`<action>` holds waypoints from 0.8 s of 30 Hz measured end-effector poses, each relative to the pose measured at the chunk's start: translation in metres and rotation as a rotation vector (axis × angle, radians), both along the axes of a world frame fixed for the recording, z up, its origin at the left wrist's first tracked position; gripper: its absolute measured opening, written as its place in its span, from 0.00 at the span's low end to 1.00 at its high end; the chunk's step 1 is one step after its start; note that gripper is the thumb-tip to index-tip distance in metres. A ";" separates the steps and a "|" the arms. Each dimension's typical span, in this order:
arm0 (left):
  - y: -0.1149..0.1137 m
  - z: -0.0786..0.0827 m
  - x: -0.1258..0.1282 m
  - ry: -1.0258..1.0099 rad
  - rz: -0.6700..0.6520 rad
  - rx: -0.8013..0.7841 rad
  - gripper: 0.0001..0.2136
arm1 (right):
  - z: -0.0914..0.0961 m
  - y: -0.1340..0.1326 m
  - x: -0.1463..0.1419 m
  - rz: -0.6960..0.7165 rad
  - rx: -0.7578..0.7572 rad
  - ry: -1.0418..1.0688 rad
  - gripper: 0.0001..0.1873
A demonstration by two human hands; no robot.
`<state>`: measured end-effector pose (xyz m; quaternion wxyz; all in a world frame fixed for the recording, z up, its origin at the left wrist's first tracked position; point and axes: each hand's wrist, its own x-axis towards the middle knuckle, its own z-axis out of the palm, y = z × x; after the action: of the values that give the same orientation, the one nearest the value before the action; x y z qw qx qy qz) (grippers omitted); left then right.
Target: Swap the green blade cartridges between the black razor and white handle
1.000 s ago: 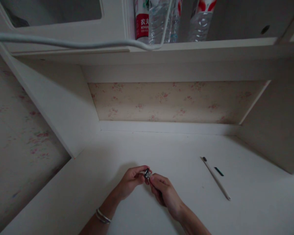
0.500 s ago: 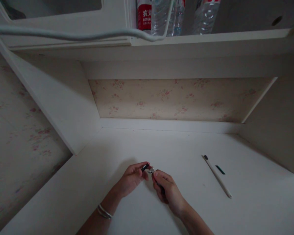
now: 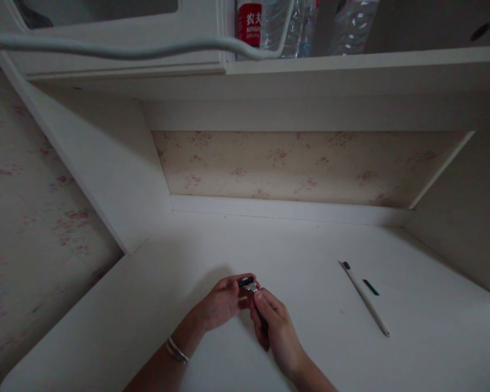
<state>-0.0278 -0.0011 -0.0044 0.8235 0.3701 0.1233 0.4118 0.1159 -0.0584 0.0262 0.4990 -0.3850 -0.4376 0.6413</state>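
My right hand [image 3: 275, 321] is closed around the dark handle of what looks like a razor [image 3: 251, 287], whose silver forked neck sticks out past the thumb. Between the thumb and fingers of my left hand [image 3: 222, 302] is a small black razor head [image 3: 245, 281], which meets the silver neck. Whether the two parts are locked together I cannot tell. Both hands are above the white desk [image 3: 212, 239]. To their right lies a slim white toothbrush-like stick [image 3: 367, 299] with a dark tip, and beside it a short dark green strip [image 3: 371, 287].
Above the desk runs a white shelf [image 3: 351, 62] holding clear plastic bottles [image 3: 281, 27], one with a red label. A pale cable [image 3: 147, 51] crosses in front of the cabinet. White side panels [image 3: 106, 158] and floral wallpaper [image 3: 269, 163] enclose the desk.
The black razor head has turned from slanted to nearly level and now sits closer against the silver neck. My right hand has tilted more upright. The view has shifted slightly.
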 end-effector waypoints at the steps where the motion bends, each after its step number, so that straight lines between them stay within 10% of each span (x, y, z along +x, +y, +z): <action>1: 0.000 0.000 0.000 -0.008 0.001 -0.003 0.16 | 0.000 0.000 0.000 -0.001 -0.005 0.003 0.25; 24: 0.000 0.001 -0.001 -0.005 0.001 -0.014 0.18 | -0.007 0.003 -0.003 0.014 -0.078 0.072 0.24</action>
<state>-0.0283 -0.0010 -0.0031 0.8262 0.3632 0.1245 0.4122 0.1127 -0.0552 0.0196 0.4944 -0.3779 -0.3966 0.6749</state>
